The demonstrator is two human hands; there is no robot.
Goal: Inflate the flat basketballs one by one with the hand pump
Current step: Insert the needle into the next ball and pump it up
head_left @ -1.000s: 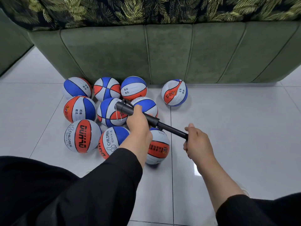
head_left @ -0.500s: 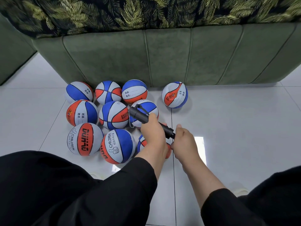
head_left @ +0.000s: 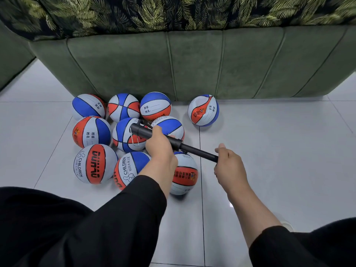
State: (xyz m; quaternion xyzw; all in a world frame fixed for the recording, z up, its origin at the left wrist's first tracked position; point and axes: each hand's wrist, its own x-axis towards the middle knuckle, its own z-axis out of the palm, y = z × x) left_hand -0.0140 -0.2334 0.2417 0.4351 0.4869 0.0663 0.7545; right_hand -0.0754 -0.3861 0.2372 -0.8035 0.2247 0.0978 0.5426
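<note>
The left hand (head_left: 160, 146) hides the pump (head_left: 174, 142) barrel's middle; its sleeve (head_left: 123, 214) covers part of a ball (head_left: 131, 168); the handle sits inside the right hand (head_left: 230, 167).

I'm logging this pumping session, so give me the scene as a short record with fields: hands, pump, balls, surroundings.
left hand: left hand grips the barrel of the black hand pump
right hand: right hand holds the handle end, piston rod drawn out
ball under the pump: basketball directly below the pump; its connection is hidden
ball count: ten on the floor
odd one: dented ball sits apart, to the right
surroundings: white tiled floor, green sofa behind the balls
</note>
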